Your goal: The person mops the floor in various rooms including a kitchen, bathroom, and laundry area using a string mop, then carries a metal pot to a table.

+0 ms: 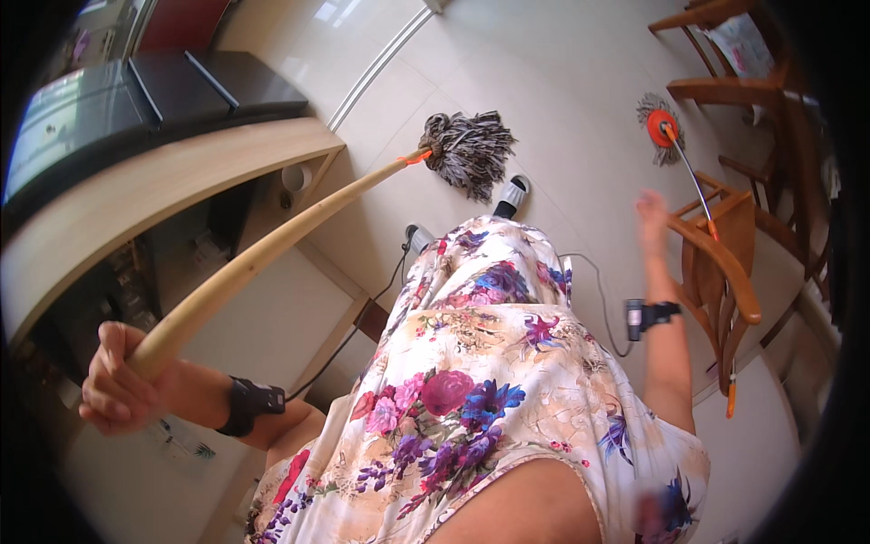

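My left hand (122, 384) is closed around the top end of a wooden mop handle (272, 248) at the lower left. The handle runs up and away to a grey string mop head (469, 153), bound near an orange tie, which lies on the tiled floor just beyond my feet. At the right, my right hand (652, 211) is raised, blurred, and holds nothing that I can see; its exact finger spread is unclear. Close by it, a second mop with an orange disc (659, 128) and a metal handle leans against a wooden chair (720, 251).
A light wood cabinet (204, 170) with dark panels on top runs along the left. More wooden chairs (731, 88) stand at the upper right. A metal floor track (380, 64) crosses the tiles ahead. Cables hang from the bands on both arms.
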### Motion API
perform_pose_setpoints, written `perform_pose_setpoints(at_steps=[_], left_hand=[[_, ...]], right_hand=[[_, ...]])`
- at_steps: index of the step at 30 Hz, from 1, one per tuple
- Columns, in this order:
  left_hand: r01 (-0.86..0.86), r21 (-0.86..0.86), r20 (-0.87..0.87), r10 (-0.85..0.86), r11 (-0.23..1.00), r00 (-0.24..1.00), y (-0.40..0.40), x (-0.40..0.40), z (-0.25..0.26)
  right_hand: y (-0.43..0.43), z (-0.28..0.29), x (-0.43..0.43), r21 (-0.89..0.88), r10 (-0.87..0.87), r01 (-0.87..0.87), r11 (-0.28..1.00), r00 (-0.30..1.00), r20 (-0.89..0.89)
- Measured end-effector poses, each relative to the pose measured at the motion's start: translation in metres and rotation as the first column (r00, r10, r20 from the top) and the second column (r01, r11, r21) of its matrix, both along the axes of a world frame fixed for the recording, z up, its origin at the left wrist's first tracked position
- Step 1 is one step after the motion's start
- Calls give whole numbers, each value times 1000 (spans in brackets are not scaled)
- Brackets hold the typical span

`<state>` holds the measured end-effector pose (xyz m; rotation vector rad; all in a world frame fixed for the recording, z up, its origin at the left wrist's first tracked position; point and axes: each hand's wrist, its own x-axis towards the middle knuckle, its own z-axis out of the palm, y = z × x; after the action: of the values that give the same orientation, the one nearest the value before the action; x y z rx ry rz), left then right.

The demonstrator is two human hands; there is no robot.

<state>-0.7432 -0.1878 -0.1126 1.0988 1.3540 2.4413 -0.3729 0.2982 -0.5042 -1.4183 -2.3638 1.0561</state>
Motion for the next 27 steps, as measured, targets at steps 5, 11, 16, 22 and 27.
perform_pose_setpoints(at_steps=[5,11,16,22,27], left_hand=[[-23,33,-2,23,999,1000,30,38,39],[-299,412,-3,329,861,944,104,42,80],[-482,408,-148,577,775,803,86,92,58],[-550,506,13,632,664,774,46,148,39],[-816,323,38,855,479,517,20,218,-22]], right_hand=[[-206,-49,-166,-971,340,-119,207,940,-43],[-329,10,-290,-693,-285,-49,-720,931,230],[-330,6,-312,-743,-279,239,-626,820,499],[-351,-22,-282,-798,-155,388,-461,850,503],[-330,-68,-266,-902,-67,382,-200,914,401]])
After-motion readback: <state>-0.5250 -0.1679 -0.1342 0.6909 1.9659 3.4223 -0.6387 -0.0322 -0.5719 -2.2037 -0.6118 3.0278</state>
